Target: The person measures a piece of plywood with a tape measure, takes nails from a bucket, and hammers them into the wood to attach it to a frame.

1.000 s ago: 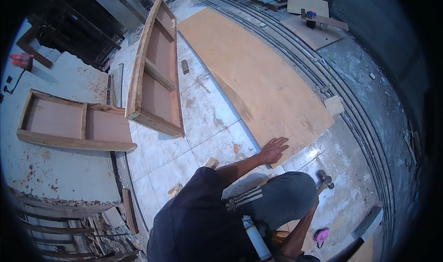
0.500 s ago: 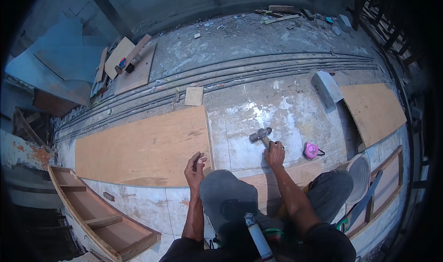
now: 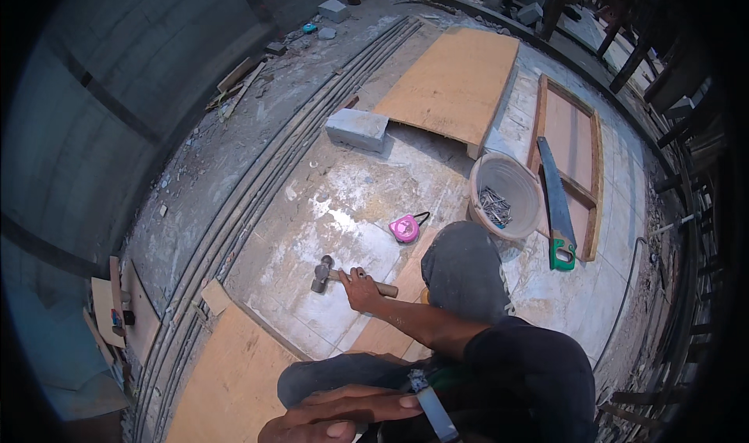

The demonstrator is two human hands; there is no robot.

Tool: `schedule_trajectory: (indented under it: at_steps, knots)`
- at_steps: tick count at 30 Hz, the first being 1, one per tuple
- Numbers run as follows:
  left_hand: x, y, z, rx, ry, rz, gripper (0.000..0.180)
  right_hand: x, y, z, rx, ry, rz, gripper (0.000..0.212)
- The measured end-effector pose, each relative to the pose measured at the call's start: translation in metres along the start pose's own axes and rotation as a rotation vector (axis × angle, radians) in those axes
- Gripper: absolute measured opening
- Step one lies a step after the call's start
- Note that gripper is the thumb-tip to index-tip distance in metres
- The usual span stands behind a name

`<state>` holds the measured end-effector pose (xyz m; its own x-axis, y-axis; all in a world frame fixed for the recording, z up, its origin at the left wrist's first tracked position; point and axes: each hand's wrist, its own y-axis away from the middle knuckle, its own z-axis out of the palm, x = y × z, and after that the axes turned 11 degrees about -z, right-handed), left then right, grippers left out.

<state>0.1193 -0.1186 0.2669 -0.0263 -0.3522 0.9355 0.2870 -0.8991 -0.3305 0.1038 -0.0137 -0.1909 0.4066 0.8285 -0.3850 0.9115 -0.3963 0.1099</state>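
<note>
My right hand (image 3: 360, 285) is closed around the wooden handle of a hammer (image 3: 322, 273). The hammer lies low over the pale concrete floor, its steel head pointing left. My right forearm reaches out past my bent knee in grey trousers (image 3: 462, 267). My left hand (image 3: 337, 416) lies flat at the bottom edge, close to my body and over my other knee, and holds nothing. A pink tape measure (image 3: 404, 228) sits on the floor just beyond the hammer.
A beige bucket (image 3: 477, 179) holding nails stands right of my knee. A handsaw with a green handle (image 3: 555, 209) lies on a wooden frame (image 3: 594, 158). A grey concrete block (image 3: 357, 129) and a plywood sheet (image 3: 456, 80) lie farther off. More plywood (image 3: 226, 380) lies at lower left.
The view has swung right, bringing the bucket, saw and frame into sight. My right hand stays on the hammer. My left hand has left the plywood and come back near my knee.
</note>
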Motion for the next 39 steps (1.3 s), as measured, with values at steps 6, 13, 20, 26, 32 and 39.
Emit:
schedule_trajectory:
  at_steps: [6,13,20,26,32,39]
  knots:
    - [0.026,-0.03,0.072,0.098,0.194,-0.118,0.028,-0.002,-0.008,0.004,-0.024,-0.034,-0.001,0.081]
    - [0.0,-0.031,0.079,0.165,0.25,-0.076,0.037,-0.01,-0.014,0.003,0.009,-0.048,0.022,0.085]
    - [-0.061,-0.036,-0.004,-0.247,0.467,-0.375,0.094,0.003,-0.031,0.054,0.063,-0.157,0.317,0.084]
    - [-0.125,-0.07,-0.088,0.278,0.162,-0.092,0.078,-0.027,-0.057,-0.204,0.506,-0.84,0.073,0.056]
    - [-0.157,-0.089,-0.116,0.546,0.122,-0.218,0.058,0.004,0.079,-0.395,0.987,-0.502,-0.099,0.037]
    - [-0.173,-0.102,-0.11,0.534,-0.049,-0.224,0.054,0.202,0.212,-0.355,0.993,0.034,0.538,0.041]
